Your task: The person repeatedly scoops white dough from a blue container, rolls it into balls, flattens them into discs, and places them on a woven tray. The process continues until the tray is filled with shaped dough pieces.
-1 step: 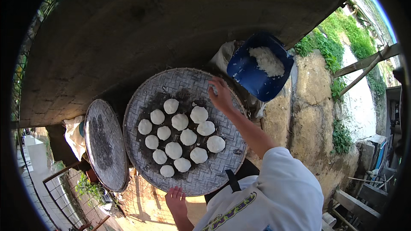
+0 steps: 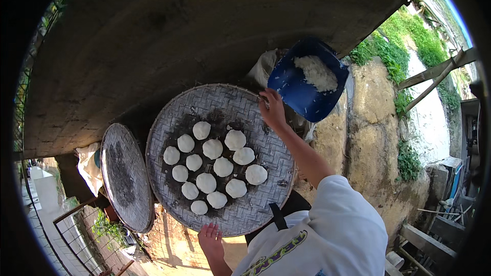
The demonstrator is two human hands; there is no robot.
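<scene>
In front of me is a large round woven bamboo tray [image 2: 169,105], dusted white and dark in the middle. Several white, dough-like balls [image 2: 206,183] of uneven size lie spaced over its centre. My left hand [image 2: 210,241] is at the tray's near rim, fingers over the edge and thumb hidden. At the far right rim, my right hand [image 2: 273,110] has its fingers bent around the edge, close to a blue basin [image 2: 291,89]. White, crumbly, moist-looking stuff [image 2: 316,73] lies inside that basin.
A second woven tray [image 2: 125,179], bare and dark-stained, leans tilted on the left. Behind it sits a pale sack [image 2: 89,166]. A dark wall [image 2: 153,36] rises beyond the trays. To the right are a rough earthen ledge [image 2: 376,117] and wooden poles [image 2: 434,74].
My right hand has moved from over the tray outward to its far right rim, and its spread fingers have closed there. My left hand has stayed at the near rim.
</scene>
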